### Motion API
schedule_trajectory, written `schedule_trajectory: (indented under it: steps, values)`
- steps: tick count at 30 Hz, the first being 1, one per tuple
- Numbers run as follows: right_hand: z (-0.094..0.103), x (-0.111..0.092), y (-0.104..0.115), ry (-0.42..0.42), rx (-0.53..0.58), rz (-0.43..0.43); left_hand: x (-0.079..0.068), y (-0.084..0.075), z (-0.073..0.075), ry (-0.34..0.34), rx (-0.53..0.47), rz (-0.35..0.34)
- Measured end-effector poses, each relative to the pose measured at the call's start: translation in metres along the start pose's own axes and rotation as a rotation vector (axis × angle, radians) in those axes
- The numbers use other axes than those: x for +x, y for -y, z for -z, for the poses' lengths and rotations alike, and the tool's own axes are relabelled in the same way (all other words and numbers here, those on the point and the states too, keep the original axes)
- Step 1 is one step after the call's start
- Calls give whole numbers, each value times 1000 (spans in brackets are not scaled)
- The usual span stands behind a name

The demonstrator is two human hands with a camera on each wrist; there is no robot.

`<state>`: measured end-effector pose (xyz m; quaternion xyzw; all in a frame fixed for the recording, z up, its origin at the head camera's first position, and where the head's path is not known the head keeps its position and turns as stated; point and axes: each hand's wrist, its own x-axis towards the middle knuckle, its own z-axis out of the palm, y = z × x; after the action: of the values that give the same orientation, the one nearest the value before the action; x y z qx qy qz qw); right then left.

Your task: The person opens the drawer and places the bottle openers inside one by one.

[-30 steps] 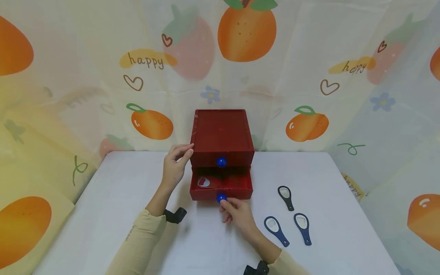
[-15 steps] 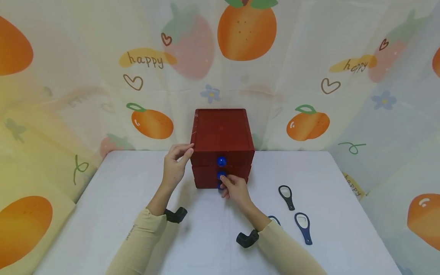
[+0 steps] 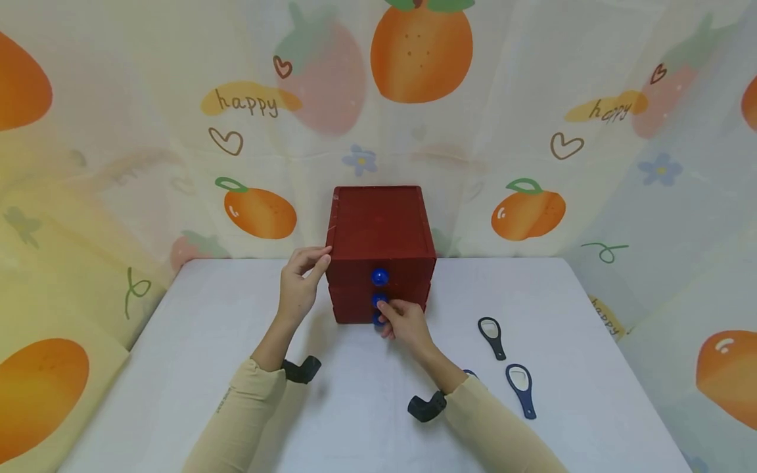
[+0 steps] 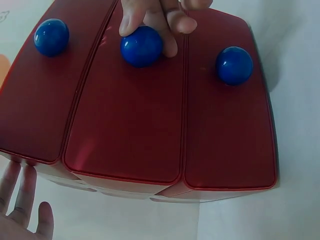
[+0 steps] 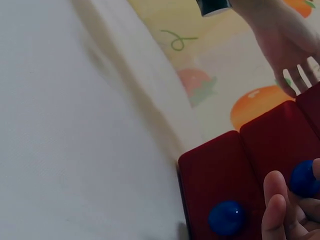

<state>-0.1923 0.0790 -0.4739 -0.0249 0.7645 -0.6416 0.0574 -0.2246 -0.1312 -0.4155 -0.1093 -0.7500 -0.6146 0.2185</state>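
A dark red chest (image 3: 378, 226) of three stacked drawers stands at the back of the table, each drawer front with a round blue knob. All three fronts sit flush in the left wrist view. My right hand (image 3: 408, 328) pinches the middle knob (image 4: 141, 50) between thumb and fingers, and its other fingers hang beside the lowest knob (image 5: 226, 218). Against the chest's left side, near the upper front corner, rest the extended fingertips of my left hand (image 3: 298, 289). The top knob (image 3: 380, 276) is untouched.
On the white table to the right lie a black paddle-shaped item (image 3: 497, 347) with a pale oval window and a similar blue one (image 3: 526, 403). Another is mostly hidden under my right forearm. A fruit-print cloth (image 3: 461, 144) hangs behind the chest.
My right hand has pushed the middle drawer in from open to closed, keeping hold of its knob. The metal-and-red item inside is now hidden. My left hand has stayed in place.
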Motion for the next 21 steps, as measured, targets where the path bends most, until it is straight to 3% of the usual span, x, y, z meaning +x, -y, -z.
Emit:
schedule_trajectory:
  steps: [7, 17, 21]
  values:
    - [6, 0, -2, 30, -58, 1, 0, 5, 1, 32, 46, -51]
    - [29, -11, 2, 90, -171, 35, -2, 3, 0, 31, 19, -47]
    - [35, -9, -2, 74, -176, -19, -4, -11, 0, 30, 20, -26]
